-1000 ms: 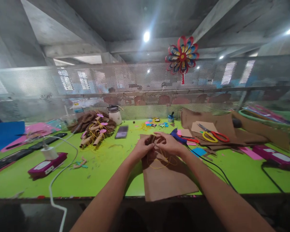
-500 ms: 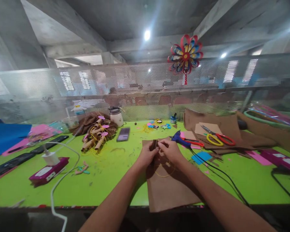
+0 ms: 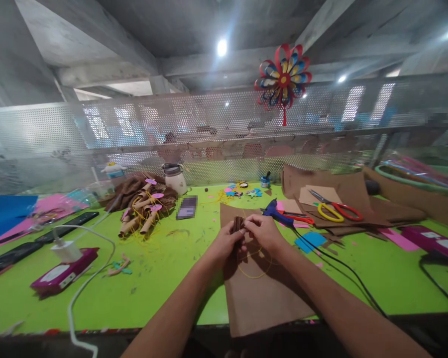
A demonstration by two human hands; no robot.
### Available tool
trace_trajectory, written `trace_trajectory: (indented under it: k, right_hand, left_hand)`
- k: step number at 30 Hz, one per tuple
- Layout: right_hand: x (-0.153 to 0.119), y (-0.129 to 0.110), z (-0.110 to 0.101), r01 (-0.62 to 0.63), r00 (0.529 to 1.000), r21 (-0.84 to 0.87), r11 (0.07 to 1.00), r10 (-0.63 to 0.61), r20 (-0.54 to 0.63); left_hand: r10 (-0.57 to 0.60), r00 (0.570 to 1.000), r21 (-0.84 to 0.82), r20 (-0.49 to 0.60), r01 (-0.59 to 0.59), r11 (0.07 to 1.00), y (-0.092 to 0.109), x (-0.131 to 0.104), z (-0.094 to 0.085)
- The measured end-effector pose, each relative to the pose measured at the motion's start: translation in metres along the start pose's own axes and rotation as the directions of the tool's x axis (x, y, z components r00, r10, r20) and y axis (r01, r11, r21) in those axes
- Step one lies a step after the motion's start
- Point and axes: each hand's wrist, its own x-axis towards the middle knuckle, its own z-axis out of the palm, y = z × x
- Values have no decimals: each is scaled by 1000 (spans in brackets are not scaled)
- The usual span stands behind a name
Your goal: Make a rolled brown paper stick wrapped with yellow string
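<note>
My left hand [image 3: 228, 240] is closed on a small folded brown paper piece [image 3: 238, 223], held upright above a large brown paper sheet [image 3: 265, 298]. My right hand [image 3: 262, 230] touches the piece's right side with thumb and fingers pinched together. A thin yellow string [image 3: 254, 276] hangs in a loop below both hands, over the sheet. What the right fingertips pinch is too small to make out. Just right of my right hand lies a blue glue gun [image 3: 278, 214], with red-handled scissors [image 3: 300, 218] beside it.
Rolled brown pieces with yellow strings [image 3: 145, 214] lie left of a phone [image 3: 187, 207]. A jar [image 3: 174, 178] stands behind. Brown sheets and yellow-red scissors [image 3: 334, 209] are at right. Purple power strips [image 3: 65, 271] and cables lie at both sides.
The camera view has shifted slightly. More of the folded brown piece shows above my left fingers. Both hands stay close together at it.
</note>
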Motion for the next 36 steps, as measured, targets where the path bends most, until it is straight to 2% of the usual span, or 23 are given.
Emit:
trace_trajectory:
  k: [5, 10, 14, 18, 21, 25, 27, 30, 32, 36]
  right_hand:
    - [2, 0, -1, 9, 1000, -20, 1000, -9, -5]
    - [2, 2, -1, 50, 999, -75, 996, -50, -4]
    - [-1, 8, 1, 75, 997, -103, 992, -78, -20]
    - [4, 12, -4, 56, 996, -62, 996, -60, -62]
    - [16, 7, -20, 33, 995, -95, 995, -42, -90]
    - [42, -3, -63, -22, 998, -291, 957, 2, -69]
    - [53, -4, -86, -52, 997, -422, 905, 20, -81]
    - [61, 6, -106, -81, 996, -648, 757, 39, -80]
    - [61, 19, -108, -96, 995, -763, 640, 58, -76]
    - [59, 46, -92, -127, 992, -892, 433, 46, -119]
  left_hand:
    - [-88, 996, -109, 22, 90, 990, -1, 3, -3]
    - [-136, 989, -179, -59, 124, 976, -4, 5, -5]
    - [-161, 985, -241, -61, 142, 960, -4, 5, -9]
    - [-189, 979, -262, -72, 165, 951, -5, 8, -14]
    - [-209, 973, -244, -97, 180, 953, -8, 10, -17]
    - [-228, 967, -225, -114, 198, 954, -10, 11, -17]
    - [-220, 969, -222, -115, 191, 956, -10, 11, -17]
    - [-196, 973, -217, -126, 165, 962, -9, 10, -16]
    - [-188, 971, -212, -145, 156, 965, -9, 10, -16]
    - [-195, 967, -217, -164, 158, 963, -11, 10, -18]
